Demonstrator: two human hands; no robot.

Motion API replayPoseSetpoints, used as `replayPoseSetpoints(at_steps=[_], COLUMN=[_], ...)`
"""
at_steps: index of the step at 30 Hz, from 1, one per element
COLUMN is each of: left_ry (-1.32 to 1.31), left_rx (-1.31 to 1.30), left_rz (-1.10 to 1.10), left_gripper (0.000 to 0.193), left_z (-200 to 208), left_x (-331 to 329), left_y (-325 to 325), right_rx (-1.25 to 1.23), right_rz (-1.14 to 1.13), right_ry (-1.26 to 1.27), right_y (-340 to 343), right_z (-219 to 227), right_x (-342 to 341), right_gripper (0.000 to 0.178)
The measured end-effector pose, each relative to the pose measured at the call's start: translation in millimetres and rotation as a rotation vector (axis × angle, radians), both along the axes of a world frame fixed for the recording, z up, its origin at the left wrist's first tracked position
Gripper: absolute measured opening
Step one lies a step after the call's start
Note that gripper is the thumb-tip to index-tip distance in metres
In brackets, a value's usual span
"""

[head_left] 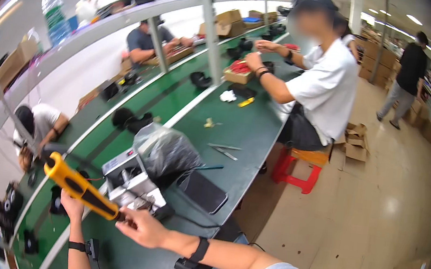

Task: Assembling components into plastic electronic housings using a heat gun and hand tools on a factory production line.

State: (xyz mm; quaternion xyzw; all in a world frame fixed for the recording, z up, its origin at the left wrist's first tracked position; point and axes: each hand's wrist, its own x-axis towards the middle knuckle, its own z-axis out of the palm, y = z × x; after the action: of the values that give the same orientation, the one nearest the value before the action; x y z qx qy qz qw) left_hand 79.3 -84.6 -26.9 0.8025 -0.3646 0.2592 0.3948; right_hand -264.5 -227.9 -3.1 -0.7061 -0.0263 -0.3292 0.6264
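A yellow and black electric screwdriver slants across the space in front of me, its upper end beside a hanging cord or rod. My right hand is closed at its lower, dark tip, with thumb and fingers pinched there. Behind the screwdriver, my left hand is raised over the bench beside a small black part. The tool hides most of the left fingers, so their grip is unclear. Just beyond my right hand stand white boxes and a grey box with a small display.
A clear plastic bag, a dark phone and tweezers lie on the green bench. A co-worker in white sits farther along on a red stool. Metal posts carry an overhead shelf.
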Motion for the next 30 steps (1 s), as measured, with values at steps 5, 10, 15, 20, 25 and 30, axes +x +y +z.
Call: replayPoseSetpoints(at_steps=[5, 10, 15, 20, 25, 30], left_ry=[-0.236, -0.484, 0.005, -0.123, -0.041, -0.049], left_rx=[-0.155, 0.143, 0.081, 0.305, 0.206, 0.103], left_rz=[0.141, 0.275, 0.577, 0.690, 0.588, 0.551], left_gripper=[0.026, 0.027, 0.068, 0.076, 0.077, 0.079], left_z=[-57, -33, 35, -24, -113, -127], left_x=[125, 42, -15, 37, 161, 188], left_y=[38, -34, 34, 64, 126, 181], right_rx=[-0.044, -0.051, -0.004, 0.006, -0.049, -0.040], right_rz=[0.122, 0.004, 0.042, 0.049, 0.001, 0.078], right_ry=[-0.178, -0.152, -0.144, -0.112, -0.068, -0.052], right_y=[33, 5, 6, 2, 13, 21], right_z=[13, -11, 3, 5, -3, -3], right_x=[12, 6, 1, 1, 12, 11], right_gripper=[0.019, 0.022, 0.023, 0.024, 0.016, 0.017])
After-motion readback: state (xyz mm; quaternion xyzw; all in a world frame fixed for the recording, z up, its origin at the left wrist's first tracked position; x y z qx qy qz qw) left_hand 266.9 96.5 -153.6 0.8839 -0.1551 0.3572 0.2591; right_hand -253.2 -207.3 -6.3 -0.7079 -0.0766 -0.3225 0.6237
